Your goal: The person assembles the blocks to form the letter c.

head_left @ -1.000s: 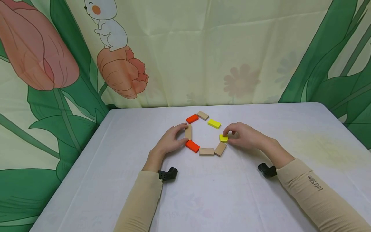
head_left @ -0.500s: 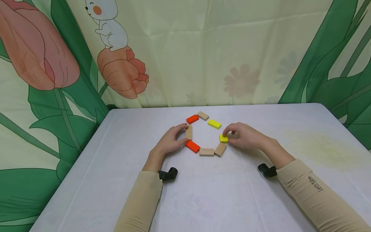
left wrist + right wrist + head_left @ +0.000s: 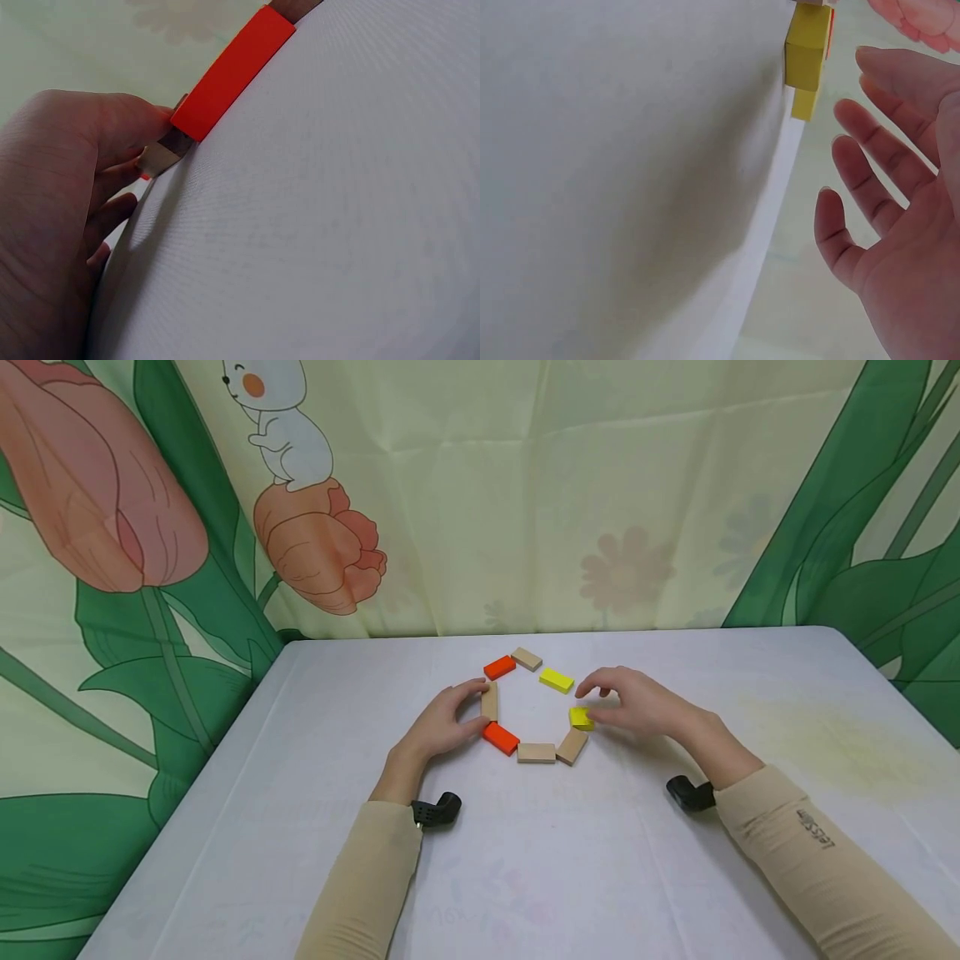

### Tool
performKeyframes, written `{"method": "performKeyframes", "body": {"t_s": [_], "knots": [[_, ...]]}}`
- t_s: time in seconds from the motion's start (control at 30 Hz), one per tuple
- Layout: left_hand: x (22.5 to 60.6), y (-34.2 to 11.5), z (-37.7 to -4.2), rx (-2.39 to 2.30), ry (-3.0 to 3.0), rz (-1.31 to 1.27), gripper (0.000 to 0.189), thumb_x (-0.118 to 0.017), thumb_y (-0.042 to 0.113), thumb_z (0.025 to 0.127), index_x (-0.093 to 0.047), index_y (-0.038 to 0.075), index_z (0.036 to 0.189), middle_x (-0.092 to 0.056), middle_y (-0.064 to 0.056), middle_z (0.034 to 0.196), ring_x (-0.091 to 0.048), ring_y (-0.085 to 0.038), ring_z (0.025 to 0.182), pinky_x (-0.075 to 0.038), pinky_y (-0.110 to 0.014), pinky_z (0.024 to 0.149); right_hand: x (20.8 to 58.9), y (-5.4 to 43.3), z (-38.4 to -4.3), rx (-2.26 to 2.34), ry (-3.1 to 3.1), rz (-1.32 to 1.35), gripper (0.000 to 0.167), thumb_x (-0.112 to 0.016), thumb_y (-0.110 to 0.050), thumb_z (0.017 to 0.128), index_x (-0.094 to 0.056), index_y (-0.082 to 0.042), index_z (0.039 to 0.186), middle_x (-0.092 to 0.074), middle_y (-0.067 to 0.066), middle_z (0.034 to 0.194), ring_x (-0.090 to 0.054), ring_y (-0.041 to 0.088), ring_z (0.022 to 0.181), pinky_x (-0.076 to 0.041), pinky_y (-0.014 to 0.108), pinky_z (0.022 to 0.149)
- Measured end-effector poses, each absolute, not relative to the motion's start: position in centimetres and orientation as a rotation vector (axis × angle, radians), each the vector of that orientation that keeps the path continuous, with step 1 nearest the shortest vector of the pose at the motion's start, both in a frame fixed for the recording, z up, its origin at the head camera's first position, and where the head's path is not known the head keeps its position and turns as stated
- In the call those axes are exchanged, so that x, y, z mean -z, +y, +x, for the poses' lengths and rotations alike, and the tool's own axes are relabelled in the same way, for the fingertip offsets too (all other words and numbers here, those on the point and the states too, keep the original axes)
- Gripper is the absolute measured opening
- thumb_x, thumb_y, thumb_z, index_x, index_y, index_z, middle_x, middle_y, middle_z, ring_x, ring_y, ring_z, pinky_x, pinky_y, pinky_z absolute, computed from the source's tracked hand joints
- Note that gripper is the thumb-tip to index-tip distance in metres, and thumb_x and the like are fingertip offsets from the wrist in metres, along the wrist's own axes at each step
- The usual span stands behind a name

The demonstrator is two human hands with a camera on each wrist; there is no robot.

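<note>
Flat wooden blocks form a broken ring on the white-covered table. My left hand [image 3: 442, 724] holds the plain wooden block [image 3: 489, 702] on the ring's left, index finger at its far end and thumb at the near end. That thumb also lies right at the corner of the near red block [image 3: 232, 73]. On the opposite side, my right hand [image 3: 637, 703] has its fingers spread beside the near yellow block [image 3: 581, 718]. In the right wrist view a gap shows between those fingers and that yellow block [image 3: 805, 56]. Another yellow block [image 3: 557, 681] lies farther back.
A second red block [image 3: 499, 667] and a plain block [image 3: 527, 659] lie at the ring's far side. Two more plain blocks, one at the front [image 3: 536, 753] and one at the front right [image 3: 572, 747], curve along the near side. A printed curtain [image 3: 480, 527] hangs behind the table.
My right hand has let go of the near yellow block, its fingers opening and lifting slightly away. The left hand keeps its place, and the blocks lie as before.
</note>
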State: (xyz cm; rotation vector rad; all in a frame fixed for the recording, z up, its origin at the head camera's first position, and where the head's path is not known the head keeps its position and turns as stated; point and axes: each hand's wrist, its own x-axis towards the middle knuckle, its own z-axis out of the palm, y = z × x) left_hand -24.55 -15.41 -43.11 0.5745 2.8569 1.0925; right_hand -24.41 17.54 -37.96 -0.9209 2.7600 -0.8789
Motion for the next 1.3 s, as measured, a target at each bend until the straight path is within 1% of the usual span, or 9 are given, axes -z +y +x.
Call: {"method": "performKeyframes", "body": {"t_s": [0.33,0.67,0.87,1.07,1.3], "knots": [[43.2,-15.3,-24.8,-1.093,2.853,0.569,0.055,-0.067,0.027,0.094,-0.053,0.018,0.146,-0.047,0.000,0.153,-0.038,-0.021,0.142,-0.029,-0.043,0.118,37.4,17.1,-25.3,0.929,2.802,-0.962,0.029,-0.071,-0.006,0.092,-0.067,0.000,0.120,-0.066,0.015,0.120,-0.057,0.036,0.105,-0.047,0.055,0.093],[43.0,-15.2,-24.6,-1.098,2.856,0.570,0.054,-0.066,0.027,0.094,-0.054,0.017,0.146,-0.047,-0.001,0.153,-0.038,-0.021,0.142,-0.029,-0.043,0.118,37.4,16.2,-26.9,0.903,2.841,-0.869,0.032,-0.070,-0.009,0.093,-0.066,0.000,0.123,-0.065,0.014,0.122,-0.056,0.034,0.107,-0.047,0.050,0.092],[43.0,-15.3,-24.5,-1.091,2.862,0.556,0.055,-0.066,0.028,0.094,-0.054,0.017,0.146,-0.047,-0.001,0.153,-0.038,-0.021,0.142,-0.029,-0.043,0.118,37.0,15.4,-27.7,0.921,2.831,-0.849,0.034,-0.069,-0.010,0.093,-0.065,0.001,0.125,-0.063,0.016,0.126,-0.056,0.037,0.111,-0.046,0.050,0.094],[43.1,-15.4,-24.5,-1.091,2.863,0.562,0.055,-0.066,0.027,0.094,-0.054,0.016,0.146,-0.047,-0.001,0.153,-0.038,-0.021,0.142,-0.029,-0.043,0.118,36.3,14.3,-28.5,0.915,2.812,-0.849,0.036,-0.069,-0.013,0.094,-0.063,0.000,0.128,-0.062,0.015,0.129,-0.055,0.036,0.113,-0.047,0.050,0.096],[43.2,-15.4,-24.7,-1.082,2.864,0.591,0.054,-0.066,0.027,0.094,-0.054,0.016,0.146,-0.047,-0.001,0.153,-0.038,-0.021,0.142,-0.028,-0.041,0.118,35.7,12.9,-29.2,0.875,2.780,-0.823,0.040,-0.068,-0.016,0.096,-0.061,-0.001,0.132,-0.058,0.018,0.135,-0.052,0.039,0.121,-0.047,0.051,0.099]]}}
